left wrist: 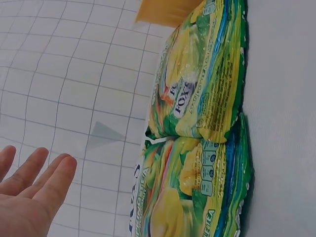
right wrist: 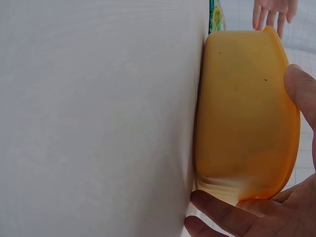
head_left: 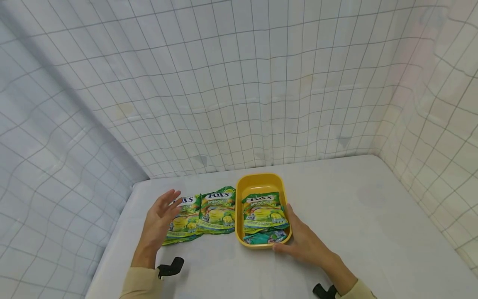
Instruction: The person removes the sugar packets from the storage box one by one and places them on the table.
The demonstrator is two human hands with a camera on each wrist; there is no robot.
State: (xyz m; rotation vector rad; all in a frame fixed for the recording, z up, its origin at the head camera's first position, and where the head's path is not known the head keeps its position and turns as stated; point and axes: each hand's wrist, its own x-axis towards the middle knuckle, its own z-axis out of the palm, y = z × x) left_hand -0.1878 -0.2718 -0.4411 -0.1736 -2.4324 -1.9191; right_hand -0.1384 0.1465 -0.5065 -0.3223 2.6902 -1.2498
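Observation:
A yellow plastic tub (head_left: 260, 182) stands on the table, with a green Fox's Spring Tea candy bag (head_left: 262, 212) lying inside. Below that bag, a teal-and-purple wrapper (head_left: 260, 238) shows at the tub's near end. My right hand (head_left: 307, 244) grips the tub's near right corner, thumb at the near wall and fingers along the right side; the right wrist view shows the tub's outer wall (right wrist: 242, 108) between them. Two more such bags, a left one (head_left: 185, 222) and a middle one (head_left: 216, 214), lie left of the tub. Fingers extended, my empty left hand (head_left: 159, 220) hovers beside the left bag, partly covering it.
White table cloth (head_left: 354, 207) extends around the tub. Grid-patterned white sheeting (head_left: 239, 104) hangs behind the table and at both sides. A black strap (head_left: 171, 266) sits on the left wrist, another black piece (head_left: 324, 291) by the right.

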